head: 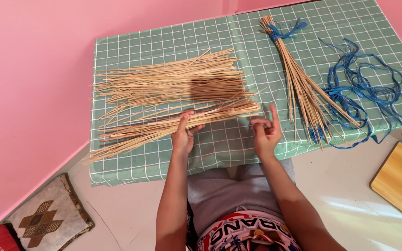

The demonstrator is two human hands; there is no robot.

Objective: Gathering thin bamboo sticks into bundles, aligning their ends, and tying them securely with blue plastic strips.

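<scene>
A small bunch of thin pale sticks (140, 132) lies across the near part of a table covered with a green checked cloth (224, 144). My left hand (184, 134) is closed around this bunch near its middle. My right hand (266, 132) hovers just right of the bunch's tips, fingers loosely curled, holding nothing that I can make out. Behind the bunch lies a bigger loose heap of the same sticks (173, 81). At the right, a tied bundle of sticks (298, 79) is bound at its far end with blue string (282, 31).
A tangle of loose blue string (373, 93) lies on the table's right side. A wooden board (398, 179) sits on the floor at the right. A patterned cushion (47, 218) lies on the floor at lower left. Pink walls close in on the left and back.
</scene>
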